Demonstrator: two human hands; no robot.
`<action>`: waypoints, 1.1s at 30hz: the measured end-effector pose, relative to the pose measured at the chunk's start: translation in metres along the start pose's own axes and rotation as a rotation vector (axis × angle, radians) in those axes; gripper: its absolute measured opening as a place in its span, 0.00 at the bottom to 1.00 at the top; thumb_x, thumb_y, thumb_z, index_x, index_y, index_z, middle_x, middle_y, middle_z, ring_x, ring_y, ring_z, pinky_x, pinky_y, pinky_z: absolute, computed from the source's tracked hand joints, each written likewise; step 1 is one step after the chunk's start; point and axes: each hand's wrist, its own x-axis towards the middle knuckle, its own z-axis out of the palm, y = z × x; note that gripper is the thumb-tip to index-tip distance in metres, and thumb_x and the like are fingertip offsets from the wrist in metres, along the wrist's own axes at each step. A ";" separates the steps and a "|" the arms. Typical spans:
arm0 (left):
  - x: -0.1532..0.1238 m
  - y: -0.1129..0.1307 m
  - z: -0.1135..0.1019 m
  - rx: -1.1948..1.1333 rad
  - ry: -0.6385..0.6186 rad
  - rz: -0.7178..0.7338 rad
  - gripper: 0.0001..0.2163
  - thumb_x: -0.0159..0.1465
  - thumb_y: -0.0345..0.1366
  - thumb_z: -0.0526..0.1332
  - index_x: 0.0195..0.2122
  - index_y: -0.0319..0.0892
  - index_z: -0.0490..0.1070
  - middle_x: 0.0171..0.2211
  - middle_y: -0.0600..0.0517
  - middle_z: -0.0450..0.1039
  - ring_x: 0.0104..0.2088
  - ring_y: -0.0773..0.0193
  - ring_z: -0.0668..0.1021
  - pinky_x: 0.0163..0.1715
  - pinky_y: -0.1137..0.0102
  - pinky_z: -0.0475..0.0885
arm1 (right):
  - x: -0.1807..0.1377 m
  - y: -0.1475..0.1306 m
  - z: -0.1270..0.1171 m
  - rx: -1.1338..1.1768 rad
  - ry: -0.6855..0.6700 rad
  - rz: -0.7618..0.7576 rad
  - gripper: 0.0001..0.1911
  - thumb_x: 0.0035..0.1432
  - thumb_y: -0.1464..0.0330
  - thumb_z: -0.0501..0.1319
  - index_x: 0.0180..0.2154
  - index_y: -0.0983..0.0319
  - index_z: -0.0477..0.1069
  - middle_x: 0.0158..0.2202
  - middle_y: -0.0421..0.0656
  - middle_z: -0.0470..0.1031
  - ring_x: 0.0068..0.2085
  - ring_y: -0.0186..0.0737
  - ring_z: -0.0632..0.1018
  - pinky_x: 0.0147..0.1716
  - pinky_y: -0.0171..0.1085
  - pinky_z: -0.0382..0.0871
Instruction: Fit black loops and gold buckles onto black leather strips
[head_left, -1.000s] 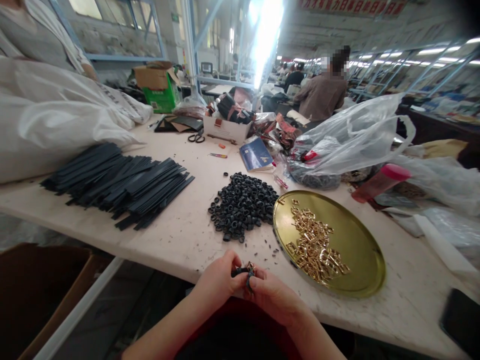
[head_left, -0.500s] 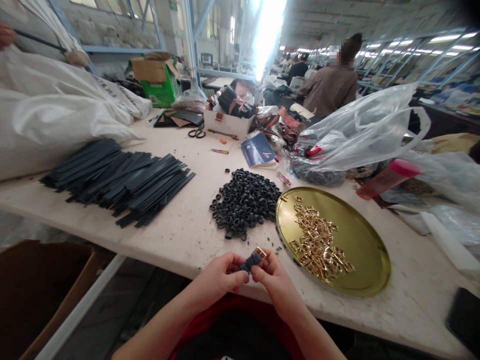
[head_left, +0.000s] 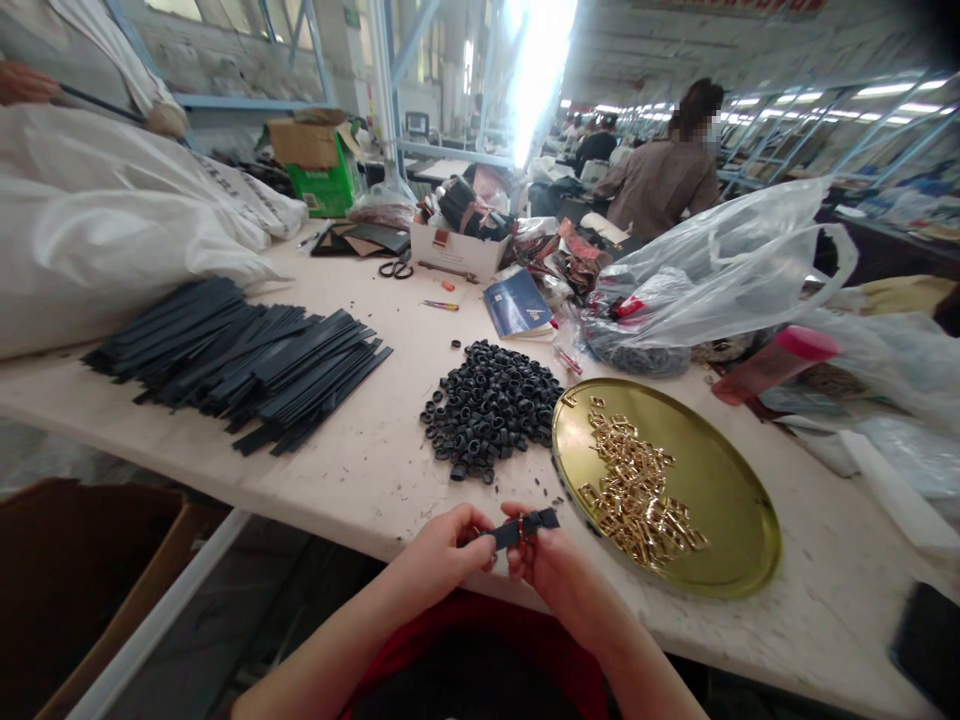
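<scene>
Near the table's front edge, my left hand (head_left: 450,547) pinches one end of a dark strap (head_left: 507,534). My right hand (head_left: 546,560) grips the same strap farther along, its fingers around a small gold buckle (head_left: 523,529) on it. The strap's right end sticks out past my right fingers. Just beyond my hands is a heap of small black loops (head_left: 491,405). To the right, a round gold tray (head_left: 724,480) bears a pile of gold buckles (head_left: 637,490).
Flat dark strips (head_left: 247,355) lie stacked at the left, beside a large white sack (head_left: 112,230). At the back are scissors (head_left: 396,267), a blue booklet (head_left: 517,302) and a white box (head_left: 457,252). A clear plastic bag (head_left: 720,270) and a pink-capped bottle (head_left: 776,362) stand at the right.
The strap now extends to the right beyond my right fingers, lying flatter and straighter through the buckle. My right hand has turned and shifted slightly right; my left hand stays nearly in place.
</scene>
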 end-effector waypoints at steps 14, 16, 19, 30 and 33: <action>-0.004 -0.003 0.009 0.073 0.026 0.079 0.10 0.55 0.41 0.56 0.28 0.39 0.67 0.22 0.57 0.66 0.24 0.70 0.65 0.23 0.76 0.57 | -0.004 0.003 -0.003 -0.218 0.038 -0.113 0.14 0.44 0.62 0.66 0.32 0.62 0.69 0.24 0.37 0.70 0.25 0.31 0.69 0.29 0.33 0.62; -0.007 0.001 0.007 0.032 -0.038 0.085 0.09 0.57 0.40 0.54 0.30 0.39 0.68 0.23 0.57 0.67 0.23 0.71 0.65 0.23 0.76 0.57 | -0.003 0.002 -0.003 -0.303 0.082 -0.156 0.14 0.45 0.60 0.64 0.31 0.62 0.67 0.21 0.36 0.69 0.23 0.31 0.68 0.28 0.33 0.60; -0.011 0.003 0.004 -0.055 -0.118 0.076 0.08 0.57 0.35 0.53 0.33 0.39 0.68 0.26 0.56 0.69 0.25 0.72 0.66 0.24 0.77 0.59 | -0.001 0.005 -0.005 -0.380 0.108 -0.182 0.14 0.46 0.59 0.63 0.31 0.61 0.65 0.20 0.35 0.67 0.23 0.31 0.68 0.27 0.33 0.59; -0.009 -0.008 0.003 -0.114 -0.146 -0.019 0.11 0.52 0.32 0.57 0.36 0.36 0.70 0.23 0.55 0.70 0.26 0.67 0.72 0.28 0.74 0.64 | -0.008 0.008 -0.003 -0.841 0.084 -0.353 0.04 0.51 0.67 0.57 0.30 0.61 0.67 0.25 0.37 0.67 0.28 0.34 0.68 0.28 0.33 0.60; -0.008 -0.007 0.004 -0.083 -0.138 -0.024 0.14 0.51 0.33 0.57 0.39 0.37 0.68 0.22 0.55 0.71 0.25 0.66 0.73 0.27 0.74 0.64 | -0.011 0.006 -0.006 -0.758 0.029 -0.272 0.05 0.51 0.65 0.57 0.30 0.61 0.65 0.24 0.37 0.66 0.27 0.33 0.68 0.28 0.33 0.62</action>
